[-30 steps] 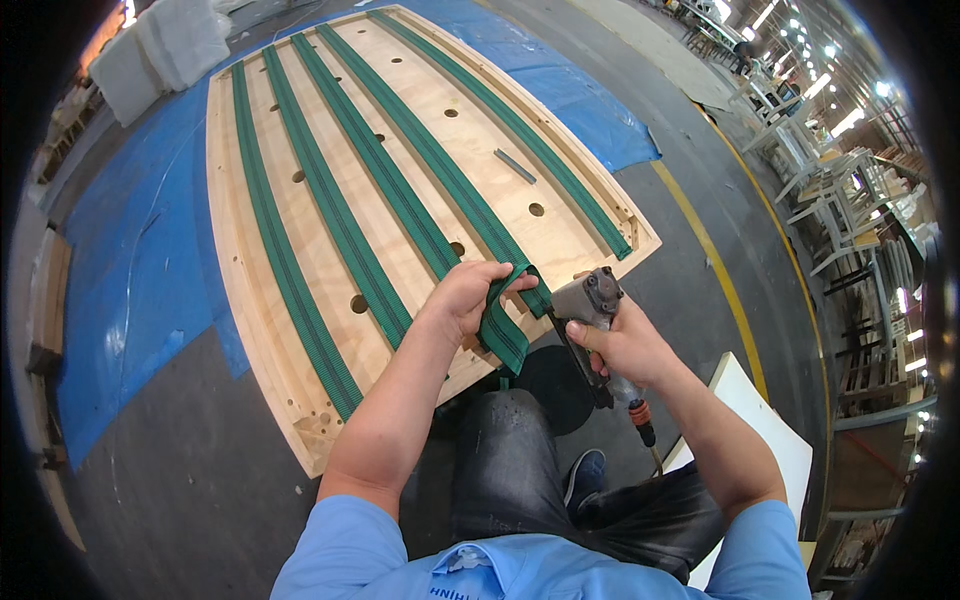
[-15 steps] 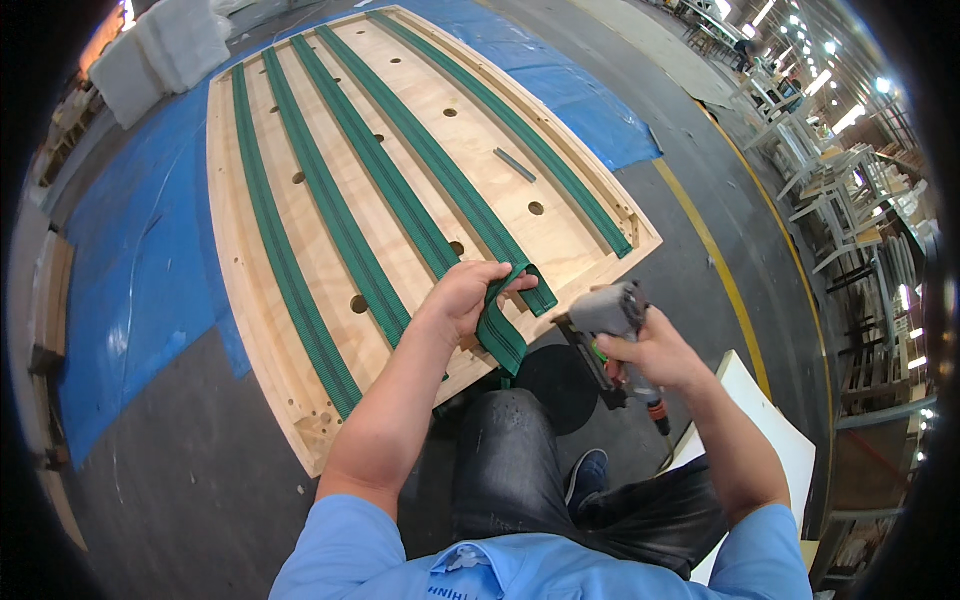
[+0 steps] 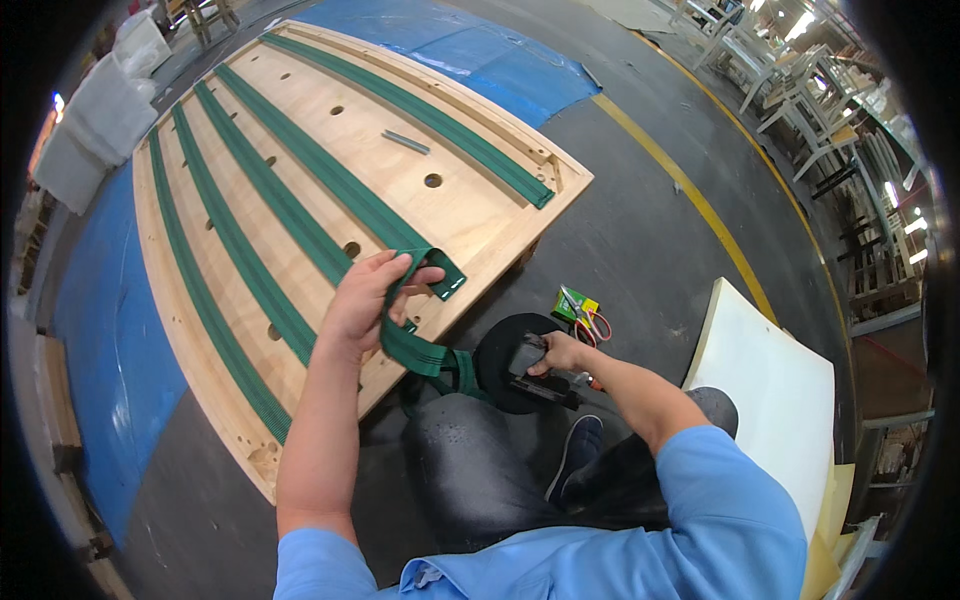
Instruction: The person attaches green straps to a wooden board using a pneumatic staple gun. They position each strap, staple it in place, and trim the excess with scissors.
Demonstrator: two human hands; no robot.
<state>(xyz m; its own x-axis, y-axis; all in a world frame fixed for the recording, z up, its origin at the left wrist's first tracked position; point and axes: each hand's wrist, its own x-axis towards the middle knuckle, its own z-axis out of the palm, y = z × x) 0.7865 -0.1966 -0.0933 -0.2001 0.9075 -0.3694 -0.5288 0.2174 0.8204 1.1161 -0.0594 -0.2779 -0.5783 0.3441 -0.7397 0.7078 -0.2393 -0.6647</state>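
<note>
My left hand is closed on a loose length of green webbing, looped at the near edge of a wooden frame. From the fingers the webbing drops over the edge toward my knee. Beside the hand, a strap end on the frame shows staples. My right hand grips a staple gun, now low over a black round disc between frame and foot. Part of the gun is hidden by the hand. Several green straps run lengthwise along the frame.
Scissors with red handles lie on a green box beyond the disc. A stick of staples rests on the frame's panel. To the right is a white foam slab; blue sheeting lies under the frame. Chairs stand far right.
My right hand has lowered the staple gun from beside the frame's edge to the black disc. My left hand still holds the webbing. The view has shifted to the right.
</note>
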